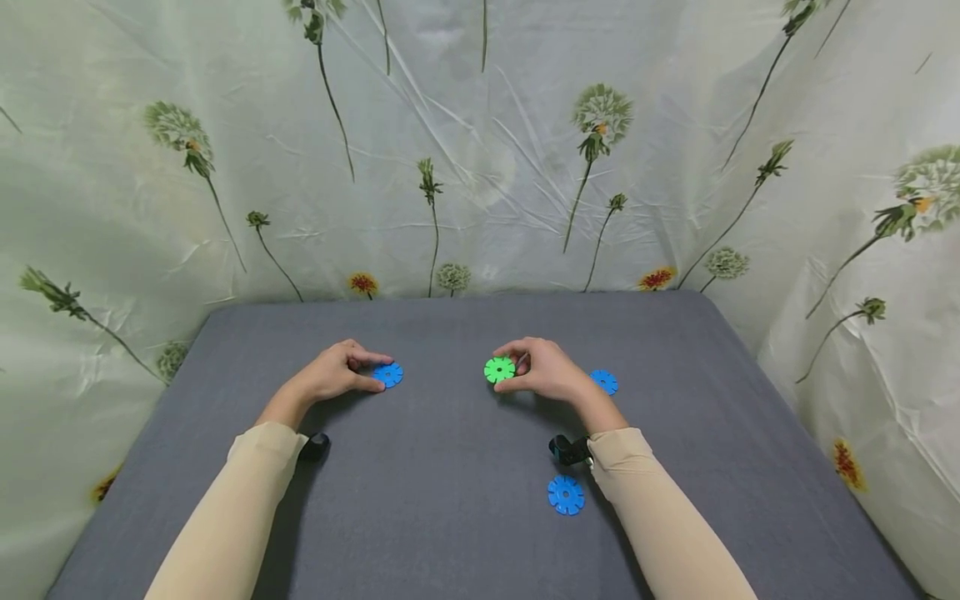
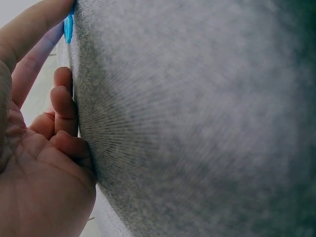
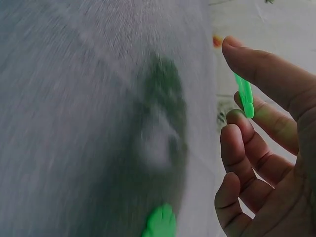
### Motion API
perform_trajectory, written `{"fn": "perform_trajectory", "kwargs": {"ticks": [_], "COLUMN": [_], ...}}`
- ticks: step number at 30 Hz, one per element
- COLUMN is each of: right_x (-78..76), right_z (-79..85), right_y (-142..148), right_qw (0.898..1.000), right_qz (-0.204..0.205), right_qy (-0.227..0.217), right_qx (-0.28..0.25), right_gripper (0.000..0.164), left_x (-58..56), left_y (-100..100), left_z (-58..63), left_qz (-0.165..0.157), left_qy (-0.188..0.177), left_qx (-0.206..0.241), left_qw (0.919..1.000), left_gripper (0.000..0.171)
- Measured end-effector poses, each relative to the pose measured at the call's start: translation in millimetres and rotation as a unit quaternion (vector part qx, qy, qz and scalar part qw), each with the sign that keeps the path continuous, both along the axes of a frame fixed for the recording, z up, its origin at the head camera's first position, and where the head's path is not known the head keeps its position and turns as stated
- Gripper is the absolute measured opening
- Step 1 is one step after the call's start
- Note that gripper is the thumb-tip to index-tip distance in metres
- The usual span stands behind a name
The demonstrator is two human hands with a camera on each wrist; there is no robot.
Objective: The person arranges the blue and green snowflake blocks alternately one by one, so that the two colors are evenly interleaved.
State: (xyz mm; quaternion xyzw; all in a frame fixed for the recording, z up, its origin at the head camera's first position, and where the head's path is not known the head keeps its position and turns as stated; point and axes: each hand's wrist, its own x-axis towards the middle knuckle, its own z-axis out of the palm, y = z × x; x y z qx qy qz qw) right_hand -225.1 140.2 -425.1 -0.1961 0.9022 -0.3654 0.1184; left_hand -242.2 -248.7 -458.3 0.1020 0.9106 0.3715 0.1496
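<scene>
A pale curtain (image 1: pixel 510 175) printed with dandelions hangs behind a worktop (image 1: pixel 442 467) covered in grey cloth, and a person's sleeved arms reach in from the bottom of the frame. From where I stand, the left hand (image 1: pixel 333 373), left of centre, pinches a blue disc (image 1: pixel 388 375) at its edge; the right hand (image 1: pixel 547 369), right of centre, pinches a green disc (image 1: pixel 499 369), raised off the cloth. The gap between these two seems the thing that counts: the green disc lies right of the blue one, roughly level with it, well apart, both on the inner sides of the hands. Being round, neither has a long axis. A second blue disc (image 1: pixel 606 382) lies just right of the right hand, a third blue disc (image 1: pixel 566 495) lower right of centre. The right-wrist view also shows a green piece (image 3: pixel 161 222) cut off at its bottom edge.
</scene>
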Motion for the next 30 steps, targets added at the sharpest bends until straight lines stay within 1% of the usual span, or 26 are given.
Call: {"fn": "perform_trajectory", "kwargs": {"ticks": [10,13,21,24,30], "right_x": [-17.0,-22.2,-31.8,-33.1,-37.1], "right_z": [1.7,0.1,-7.1,-7.7,-13.9], "right_y": [-48.4,-62.8,-92.7,-100.6,-110.9], "right_qw": [0.998,0.998,0.997,0.997,0.997], "right_qz": [0.048,0.058,0.07,0.072,0.067], "right_qy": [-0.002,-0.005,-0.013,-0.02,-0.028], "right_qx": [0.033,0.034,0.035,0.031,0.04], "right_gripper": [0.048,0.048,0.05,0.05,0.052], "left_x": [-2.1,-2.2,-2.4,-2.7,-3.8], "left_y": [-0.4,-1.0,0.1,0.0,-0.6], "left_z": [-2.0,-2.7,-3.5,-3.8,-4.8], "left_qz": [-0.001,-0.001,-0.002,-0.001,0.0], "left_qy": [0.002,0.005,0.012,0.012,0.013], "left_qx": [-0.003,-0.003,-0.011,-0.013,-0.013], "left_qw": [1.0,1.0,0.9999,0.9998,0.9998], "left_gripper": [0.049,0.049,0.049,0.049,0.049]}}
